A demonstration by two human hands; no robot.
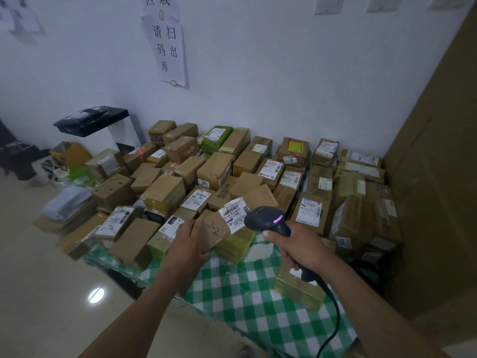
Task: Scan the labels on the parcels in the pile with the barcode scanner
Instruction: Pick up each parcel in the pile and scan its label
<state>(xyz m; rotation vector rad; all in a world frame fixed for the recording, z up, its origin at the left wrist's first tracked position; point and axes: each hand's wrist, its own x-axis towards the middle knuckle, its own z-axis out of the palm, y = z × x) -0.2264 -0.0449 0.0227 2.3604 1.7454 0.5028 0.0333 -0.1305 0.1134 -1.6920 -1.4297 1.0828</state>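
— What do we have in our hands?
— Our left hand (189,236) grips a brown parcel (218,232) with its fingers curled round the near end. "2-2" is handwritten on the parcel.
— And our right?
— Our right hand (299,245) is wrapped tight round the handle of the black barcode scanner (267,220). The scanner's head is just beside the parcel's white label (236,214), and a purple light glows on top. Its cable (333,319) trails past the table's near edge.
— Where is our pile?
— The pile (214,171) crowds the table (245,293) from the far edge, by the wall, towards the middle. Green-checked cloth shows along the near edge. We hold our parcel tilted above the pile's near side.
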